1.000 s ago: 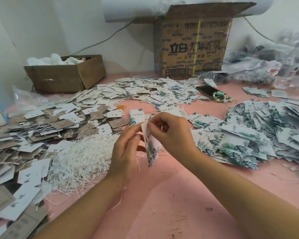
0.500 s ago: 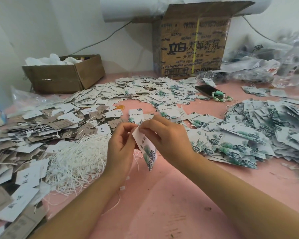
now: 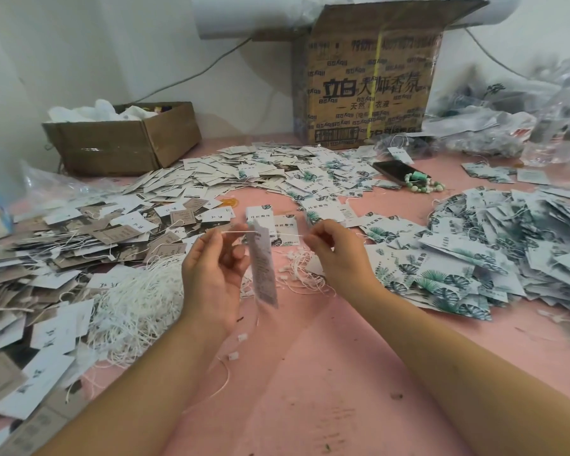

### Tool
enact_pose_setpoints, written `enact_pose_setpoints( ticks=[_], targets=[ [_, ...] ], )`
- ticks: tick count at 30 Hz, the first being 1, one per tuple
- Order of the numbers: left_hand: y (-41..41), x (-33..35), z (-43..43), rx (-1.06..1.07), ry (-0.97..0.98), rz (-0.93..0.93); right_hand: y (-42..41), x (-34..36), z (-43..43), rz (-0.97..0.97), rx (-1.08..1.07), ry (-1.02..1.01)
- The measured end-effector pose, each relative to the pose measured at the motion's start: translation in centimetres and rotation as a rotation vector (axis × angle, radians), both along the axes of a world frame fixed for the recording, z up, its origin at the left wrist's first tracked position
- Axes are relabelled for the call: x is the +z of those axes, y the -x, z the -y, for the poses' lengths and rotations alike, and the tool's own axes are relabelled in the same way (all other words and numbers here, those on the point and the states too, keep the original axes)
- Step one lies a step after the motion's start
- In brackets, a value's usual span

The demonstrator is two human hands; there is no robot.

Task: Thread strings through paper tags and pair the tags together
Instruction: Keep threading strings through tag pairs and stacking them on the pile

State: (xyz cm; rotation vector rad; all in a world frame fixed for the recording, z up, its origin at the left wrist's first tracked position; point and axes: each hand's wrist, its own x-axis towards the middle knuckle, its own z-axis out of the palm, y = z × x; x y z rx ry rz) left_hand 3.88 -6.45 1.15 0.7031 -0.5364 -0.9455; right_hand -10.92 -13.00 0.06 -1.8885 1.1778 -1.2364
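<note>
string (image 3: 238, 231) pinched taut between hands, left (image 3: 211, 278), right (image 3: 339, 255), tag (image 3: 262, 264) seemingly threaded

Your left hand (image 3: 211, 274) pinches one end of a white string (image 3: 237, 231) and your right hand (image 3: 339, 255) pinches the other, so it runs level between them above the pink bench (image 3: 326, 373). A paper tag (image 3: 263, 271) hangs from the string between your hands, turned nearly edge-on and blurred. A heap of loose strings (image 3: 139, 297) lies just left of your left hand. Leaf-print tags (image 3: 474, 258) are piled to your right, brown and white tags (image 3: 63, 238) to your left. A printed carton (image 3: 369, 87) stands at the back.
</note>
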Motion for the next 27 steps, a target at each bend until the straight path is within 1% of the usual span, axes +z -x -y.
enact_pose_setpoints(
  ticks=[2, 4, 7, 10, 13, 16, 18, 21, 25, 27],
  targets=[
    [-0.4, 0.2, 0.1, -0.07, -0.034, -0.162, 0.2, -0.3, 0.4, -0.006, -0.023, -0.041],
    [-0.6, 0.2, 0.2, -0.106, -0.049, -0.222, 0.3, -0.4, 0.7, 0.01, -0.026, -0.088],
    [-0.5, 0.2, 0.3, -0.086, -0.053, -0.184, 0.5, -0.3, 0.5, 0.119, 0.012, -0.155],
    [-0.4, 0.3, 0.2, 0.022, -0.038, -0.086, 0.5, 0.4, 0.1, 0.311, 0.096, -0.205],
    [-0.2, 0.6, 0.1, 0.08, -0.039, -0.045, 0.5, 1.4, -0.3, 0.494, 0.146, -0.192],
    [0.1, 0.6, 0.0, 0.035, -0.015, 0.006, 0.2, 2.5, -0.9, 0.595, 0.24, -0.134],
    [0.4, 0.5, -0.2, 0.005, -0.003, 0.154, -0.2, 3.0, -1.3, 0.573, 0.28, -0.079],
    [0.8, 0.2, -0.6, -0.032, 0.028, 0.376, -0.6, 3.4, -1.8, 0.481, 0.331, -0.02],
    [1.2, -0.1, -0.7, -0.03, 0.022, 0.55, -0.8, 3.7, -2.2, 0.255, 0.342, 0.04],
    [1.2, -0.3, -0.7, -0.019, 0.007, 0.59, -0.8, 3.9, -2.3, 0.146, 0.345, 0.051]
  ],
)
